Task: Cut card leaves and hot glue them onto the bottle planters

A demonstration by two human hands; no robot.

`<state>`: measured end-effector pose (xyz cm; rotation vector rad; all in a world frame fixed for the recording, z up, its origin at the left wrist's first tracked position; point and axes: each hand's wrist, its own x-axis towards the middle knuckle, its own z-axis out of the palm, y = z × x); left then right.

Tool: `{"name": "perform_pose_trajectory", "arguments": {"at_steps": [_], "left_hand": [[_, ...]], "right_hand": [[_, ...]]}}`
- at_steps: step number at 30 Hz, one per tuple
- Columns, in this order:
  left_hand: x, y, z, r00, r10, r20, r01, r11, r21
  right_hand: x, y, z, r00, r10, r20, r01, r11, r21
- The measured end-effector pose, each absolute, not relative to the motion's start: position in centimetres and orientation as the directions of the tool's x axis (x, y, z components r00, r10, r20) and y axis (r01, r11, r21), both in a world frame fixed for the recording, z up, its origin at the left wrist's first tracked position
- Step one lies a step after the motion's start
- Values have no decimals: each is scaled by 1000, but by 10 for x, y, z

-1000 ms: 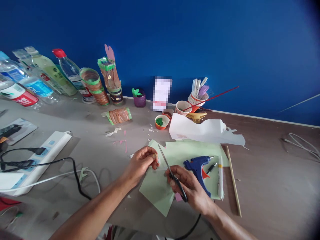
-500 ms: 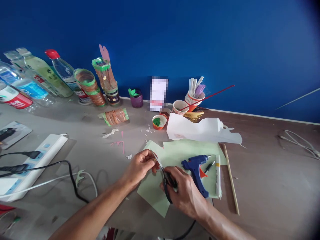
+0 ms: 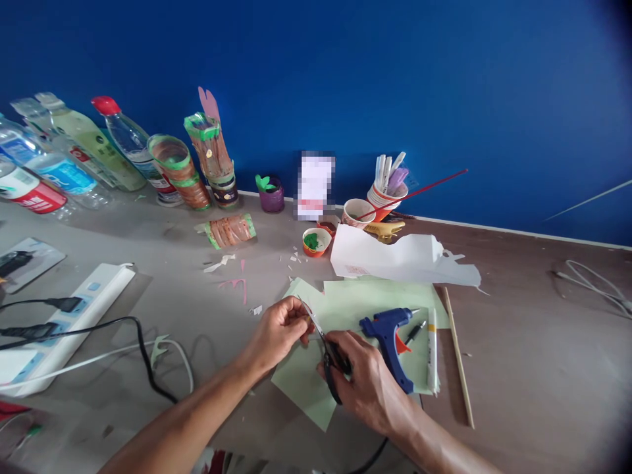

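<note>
My right hand (image 3: 368, 382) is closed round the black handles of a pair of scissors (image 3: 320, 339), whose blades point up and left toward my left hand. My left hand (image 3: 279, 329) pinches a very small scrap at the blade tips; I cannot make out what it is. Both hands hover over pale green paper sheets (image 3: 355, 303) lying on the brown table (image 3: 533, 368). A blue glue gun (image 3: 388, 332) lies on the green paper just right of my right hand, with a white pen (image 3: 433, 349) beside it.
A white paper sheet (image 3: 399, 257), a thin wooden stick (image 3: 458, 359), paint cups (image 3: 316, 240) and a cup of brushes (image 3: 388, 191) lie beyond. Plastic bottles (image 3: 83, 151) and decorated cut bottles (image 3: 212, 161) line the blue wall. A white power strip (image 3: 64, 322) with black cables sits left.
My right hand has turned the scissors inward and brought the blades closer to my left hand's fingertips; over the last half second both hands barely moved.
</note>
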<state>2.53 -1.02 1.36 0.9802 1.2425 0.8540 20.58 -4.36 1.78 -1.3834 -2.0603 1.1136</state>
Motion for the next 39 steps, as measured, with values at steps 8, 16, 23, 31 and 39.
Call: {"name": "perform_pose_trajectory", "arguments": {"at_steps": [8, 16, 23, 31, 39], "left_hand": [[24, -10, 14, 136, 920, -367, 15, 369, 929], [22, -9, 19, 131, 912, -390, 69, 384, 921], [21, -8, 17, 139, 908, -395, 50, 392, 919], [21, -8, 13, 157, 913, -377, -63, 391, 918], [19, -7, 9, 207, 881, -426, -446, 473, 760]], "right_hand": [[206, -43, 16, -401, 912, -79, 574, 183, -798], [207, -44, 15, -407, 912, -51, 596, 223, -771], [207, -43, 18, -425, 905, -26, 598, 258, -759], [212, -43, 13, -376, 926, -42, 510, 169, -843], [215, -42, 13, -391, 909, -141, 271, -33, -962]]}}
